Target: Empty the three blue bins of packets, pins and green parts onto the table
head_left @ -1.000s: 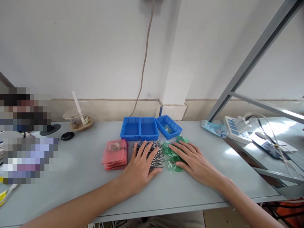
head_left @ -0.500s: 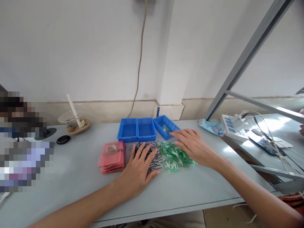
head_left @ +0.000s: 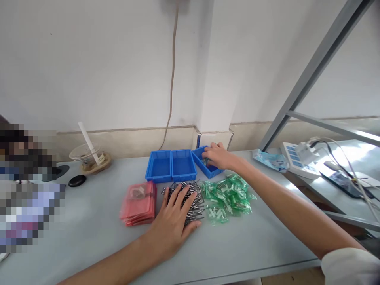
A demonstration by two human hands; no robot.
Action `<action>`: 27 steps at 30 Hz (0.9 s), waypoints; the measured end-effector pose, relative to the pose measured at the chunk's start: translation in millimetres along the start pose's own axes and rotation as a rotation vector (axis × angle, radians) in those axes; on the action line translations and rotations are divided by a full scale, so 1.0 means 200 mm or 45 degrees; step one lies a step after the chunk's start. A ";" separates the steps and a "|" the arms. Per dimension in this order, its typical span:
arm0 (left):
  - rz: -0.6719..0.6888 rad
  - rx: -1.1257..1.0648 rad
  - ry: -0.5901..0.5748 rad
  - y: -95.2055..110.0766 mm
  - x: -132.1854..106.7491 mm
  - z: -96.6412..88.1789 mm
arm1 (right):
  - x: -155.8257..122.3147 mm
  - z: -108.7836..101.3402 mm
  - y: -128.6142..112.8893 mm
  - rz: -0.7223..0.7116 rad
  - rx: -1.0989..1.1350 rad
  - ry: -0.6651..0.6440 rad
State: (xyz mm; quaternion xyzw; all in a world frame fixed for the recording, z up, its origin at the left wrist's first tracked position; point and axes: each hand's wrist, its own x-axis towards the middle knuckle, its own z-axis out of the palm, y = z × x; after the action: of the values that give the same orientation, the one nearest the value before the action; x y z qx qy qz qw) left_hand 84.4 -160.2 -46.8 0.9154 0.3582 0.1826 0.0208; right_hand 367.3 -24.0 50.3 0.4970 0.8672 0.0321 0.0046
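Observation:
My left hand (head_left: pixel 175 219) lies flat and open, fingers spread, on a heap of small metal pins (head_left: pixel 194 194) in the middle of the grey table (head_left: pixel 89 237). My right hand (head_left: pixel 218 155) reaches into the rightmost of three blue trays (head_left: pixel 198 157), its fingers curled over small green items inside; what it grips I cannot make out. A heap of green plastic packets (head_left: pixel 227 196) lies right of the pins. A stack of red bags (head_left: pixel 138 202) lies left of them. The two other blue trays (head_left: pixel 171 165) stand side by side behind the pins.
A clear plastic cup with a straw (head_left: pixel 89 154) and a black oval object (head_left: pixel 77 180) sit at the back left. A blue packet (head_left: pixel 270 159), a white power strip (head_left: pixel 297 158) with cables and a grey metal frame (head_left: pixel 311 67) stand to the right.
My right hand lifted off the green packets and moved back to the rightmost blue tray, where its fingers curled in. My left hand stayed on the pins.

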 end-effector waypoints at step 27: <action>0.023 0.294 0.140 -0.11 0.13 -0.29 | -0.21 0.03 -0.28 0.136 0.542 0.210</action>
State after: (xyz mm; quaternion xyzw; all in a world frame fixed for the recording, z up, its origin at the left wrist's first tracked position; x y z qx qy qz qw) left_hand 67.5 -131.3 12.4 0.9036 0.3690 0.1902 -0.1060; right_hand 341.1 -88.2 40.8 0.5277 0.8242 -0.1108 -0.1727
